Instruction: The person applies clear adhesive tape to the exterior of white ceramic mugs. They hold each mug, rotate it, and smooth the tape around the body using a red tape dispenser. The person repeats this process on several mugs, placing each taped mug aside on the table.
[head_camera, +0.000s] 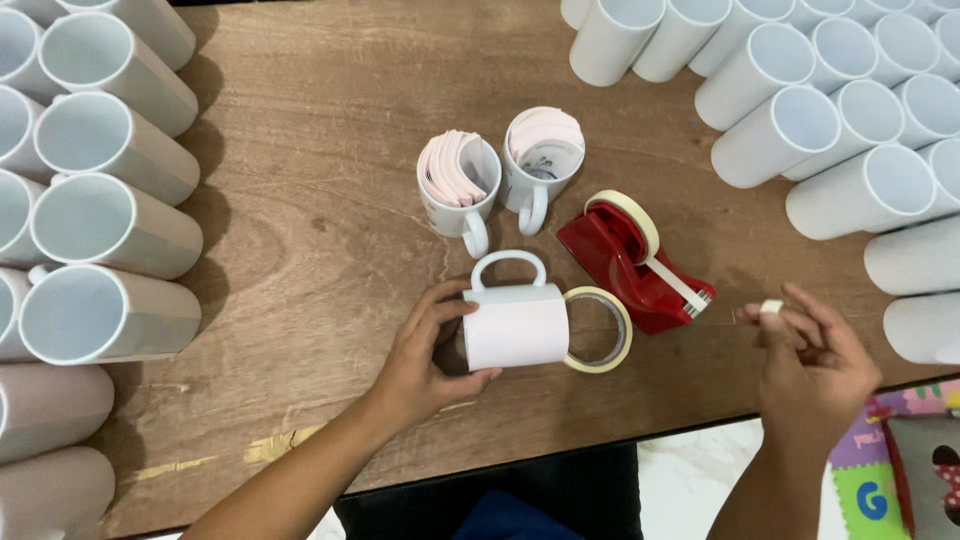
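While white paper-wrapped ceramic mug (515, 325) at frame centre is gripped by left hand (425, 350), small tape piece (771, 307) is pinched by right hand (812, 362), lower right; taping step judged, next needing strip pressed on paper seam.

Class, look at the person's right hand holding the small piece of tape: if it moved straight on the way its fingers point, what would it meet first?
The right hand points up-left, so it would probably first meet the red plastic tape dispenser, near its cutter end; depth is uncertain.

Three handled mugs (515, 322) sit mid-bench: two upright holding pink sheets (452, 168), one lying down. One red tape dispenser (632, 262), one loose tape roll (600, 330).
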